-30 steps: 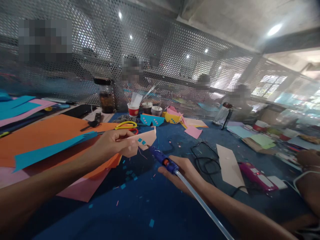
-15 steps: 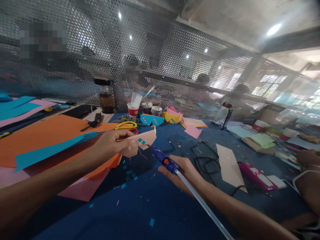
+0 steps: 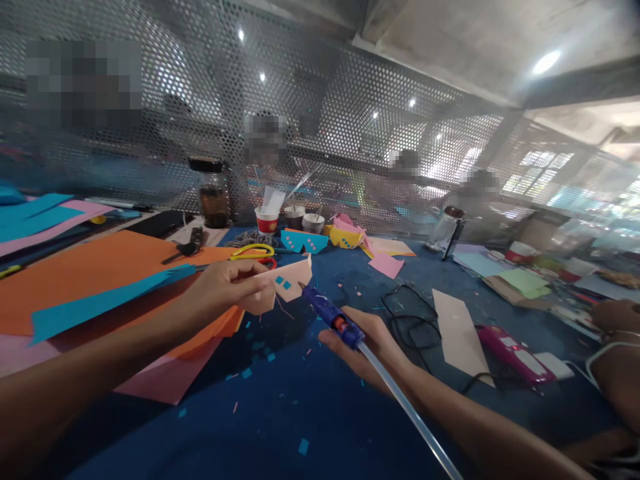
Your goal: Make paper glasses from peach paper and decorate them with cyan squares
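Between the thumb and fingers of my left hand (image 3: 231, 285) is a pale pink paper cutout (image 3: 296, 275), shaped like a mask, with small blue squares on its face. My right hand (image 3: 367, 337) is closed around a blue hot glue gun (image 3: 323, 305), and a long clear glue stick (image 3: 405, 403) runs out of its back end. The gun's nozzle points up and left, close to the cutout's right part. Behind stand a blue paper mask (image 3: 304, 241) and a yellow one (image 3: 344, 237), both with small squares on them.
Orange paper sheets (image 3: 95, 267) and a blue strip (image 3: 115, 297) lie at left, beside yellow-handled scissors (image 3: 253, 251). Paper cups (image 3: 267, 220) and a jar (image 3: 214, 197) stand behind. At right are a black cable (image 3: 413, 320), a magenta power strip (image 3: 515, 353) and another person's hand (image 3: 617, 317).
The glue gun in my right hand has moved slightly right, and its nozzle has drawn away from the cutout. My left hand has stayed nearly still.
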